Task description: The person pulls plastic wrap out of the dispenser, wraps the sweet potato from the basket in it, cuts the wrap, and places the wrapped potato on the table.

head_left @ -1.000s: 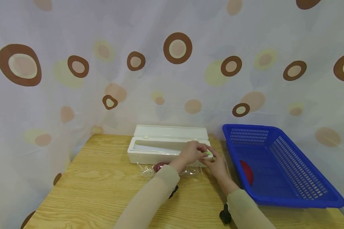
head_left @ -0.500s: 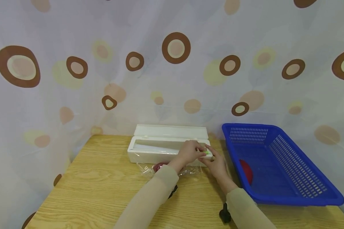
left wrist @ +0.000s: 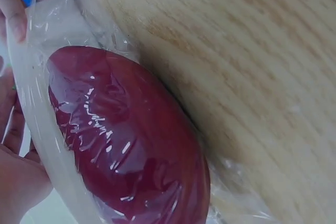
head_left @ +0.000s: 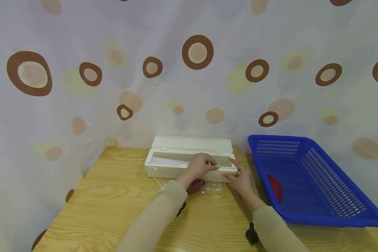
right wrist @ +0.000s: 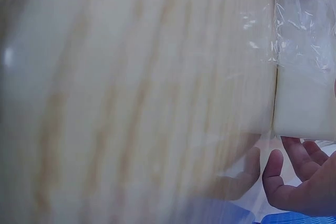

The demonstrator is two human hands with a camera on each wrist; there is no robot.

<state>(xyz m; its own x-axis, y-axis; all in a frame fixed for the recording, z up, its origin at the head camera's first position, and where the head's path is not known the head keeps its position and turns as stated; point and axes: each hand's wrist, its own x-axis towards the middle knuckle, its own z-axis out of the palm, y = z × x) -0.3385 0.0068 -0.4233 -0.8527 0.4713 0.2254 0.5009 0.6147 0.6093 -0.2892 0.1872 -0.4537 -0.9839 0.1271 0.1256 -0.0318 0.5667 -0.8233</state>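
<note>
The long white plastic box (head_left: 163,172) sits at the back of the wood-grain worktop (head_left: 119,203), its lid raised. The left hand (head_left: 199,167) has its grip pinching the small bright-green slider (head_left: 218,166) on the box's front edge; the right hand (head_left: 243,180) grasps the box's right end between thumb and fingers. Clear, crinkled plastic film (right wrist: 299,30) hangs from that edge over the dark-red, smooth, elongated item (left wrist: 131,135) lying just in front.

The step in hand looks like running the slider along its track to cut the film. To do it well, I'd keep the right grip firm so the box cannot skid, and draw the slider in one level stroke — pressed lightly down, never twisted. The film should lie flat and taut; slack could bunch or tear it.
</note>
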